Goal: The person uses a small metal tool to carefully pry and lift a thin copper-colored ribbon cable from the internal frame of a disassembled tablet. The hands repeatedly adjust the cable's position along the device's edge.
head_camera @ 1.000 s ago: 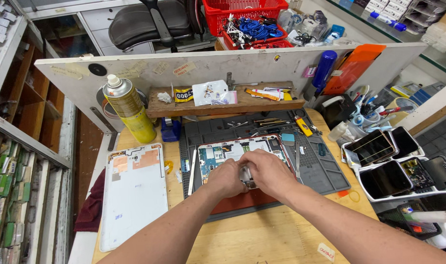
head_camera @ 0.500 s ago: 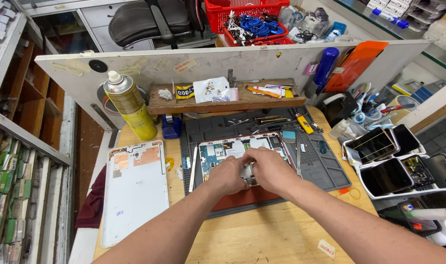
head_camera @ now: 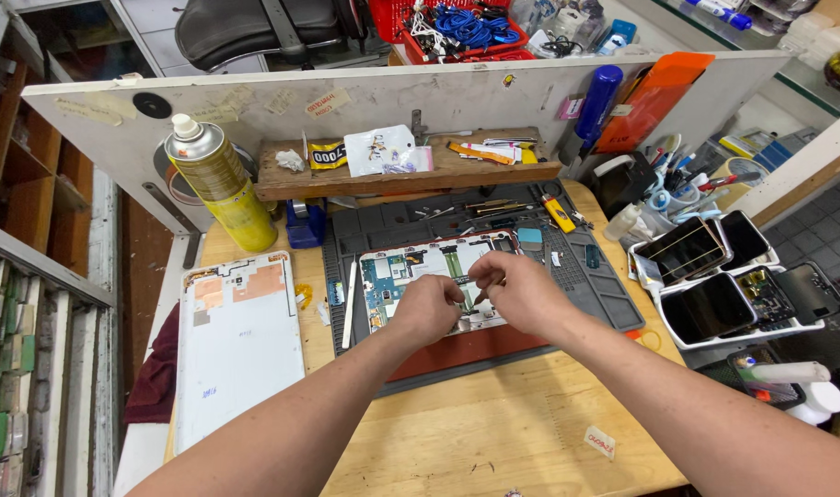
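Tablet (head_camera: pixel 411 271) lay opened on the grey mat (head_camera: pixel 613 294); left hand (head_camera: pixel 426 308) and right hand (head_camera: pixel 516 290) met over it, fingertips pinched together; what they gripped, I couldn't tell.

Both forearms are bare to the elbow, with no sleeves, gloves, rings or watch visible.

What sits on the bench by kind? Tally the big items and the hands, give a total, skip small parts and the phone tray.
Spray can: 1
Opened tablet: 1
White back cover: 1
Grey work mat: 1
Hands: 2, left hand and right hand, both over the tablet
Total: 6
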